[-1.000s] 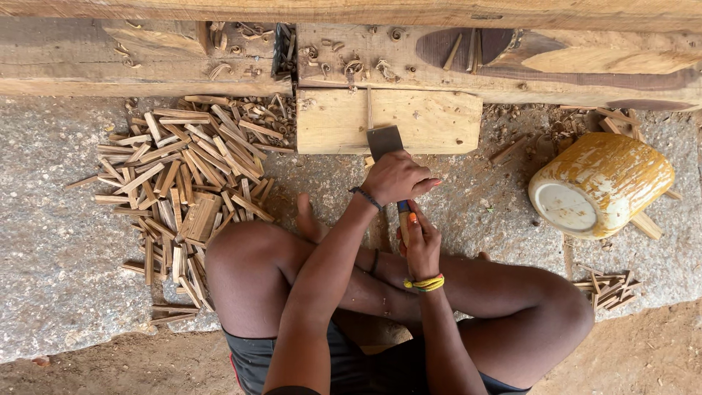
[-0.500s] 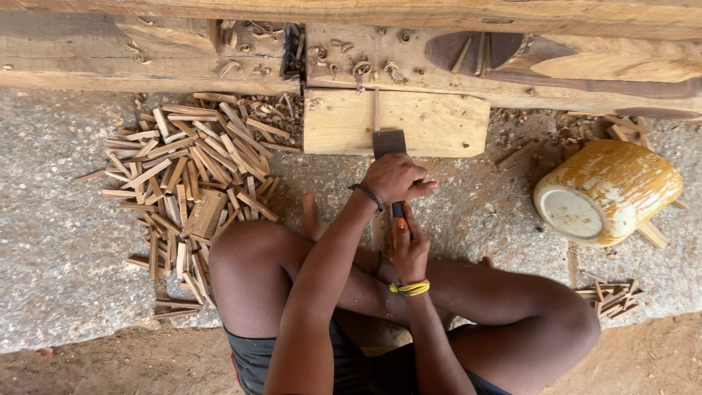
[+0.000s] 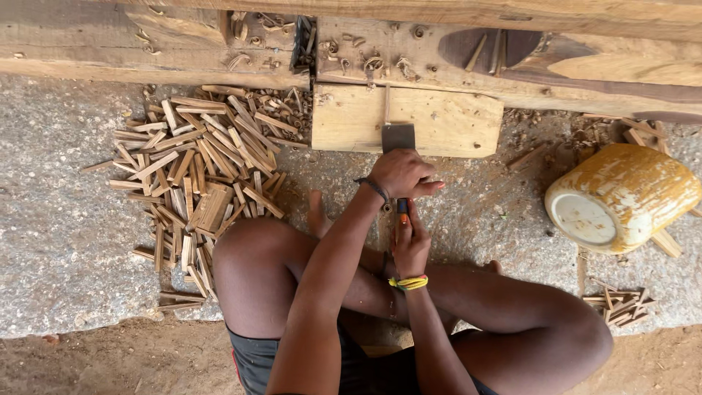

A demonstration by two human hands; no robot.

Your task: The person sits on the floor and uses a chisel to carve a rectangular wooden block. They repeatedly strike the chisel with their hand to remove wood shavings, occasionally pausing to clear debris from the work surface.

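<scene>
Seated before block (image 3: 409, 121): left hand (image 3: 401, 174) clenched on blade (image 3: 398, 137) at its near edge, right hand (image 3: 410, 245) gripping handle (image 3: 403, 210). Many sticks (image 3: 197, 172) already split, piled left of block; block uncut.

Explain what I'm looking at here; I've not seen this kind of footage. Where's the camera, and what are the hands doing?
The one camera sits on the person's head and looks down, so you see their own arms and crossed legs. The left hand presses on top of a chisel, whose broad blade rests on a pale wood block. The right hand grips its handle lower down. A pile of cut wood sticks lies on the stone floor, and a yellow bucket lies tipped on its side.
</scene>
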